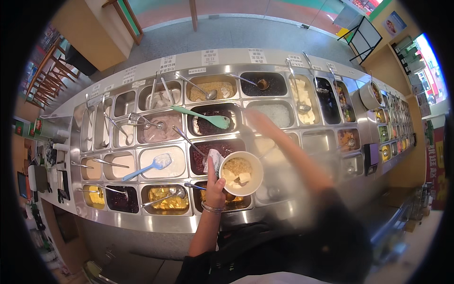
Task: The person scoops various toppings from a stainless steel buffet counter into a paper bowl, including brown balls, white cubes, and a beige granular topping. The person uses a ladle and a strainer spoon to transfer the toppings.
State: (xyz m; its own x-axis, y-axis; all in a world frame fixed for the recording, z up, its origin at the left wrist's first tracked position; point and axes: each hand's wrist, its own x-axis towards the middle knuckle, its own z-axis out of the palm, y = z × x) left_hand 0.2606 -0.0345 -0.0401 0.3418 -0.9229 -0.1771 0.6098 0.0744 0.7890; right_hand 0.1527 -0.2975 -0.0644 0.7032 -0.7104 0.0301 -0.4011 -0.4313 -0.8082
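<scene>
My left hand (214, 190), with bracelets at its wrist, grips a paper cup (260, 174) tilted so its inside shows. In the cup lie a tan grain-like topping (238, 165) and pale yellow cubes (244, 177). My right hand (257, 120) is motion-blurred over the middle of the counter, between a pan of dark food (202, 129) and a pan of white translucent bits (275, 114). Whether its fingers hold anything is unclear. A mint-green spatula (218, 121) rests across the dark-food pan, just left of that hand. Below it, a pan of red beans (227, 146) sits partly behind the cup.
Steel pans hold a blue spatula (156, 165), a wire-handled scoop (145, 120), a ladle (211, 94) in tan grains and a spoon (303, 106) over white cubes. A white pot (367, 95) stands at right, near a dark box-like device (371, 159). Stacked cups (48, 126) are at left.
</scene>
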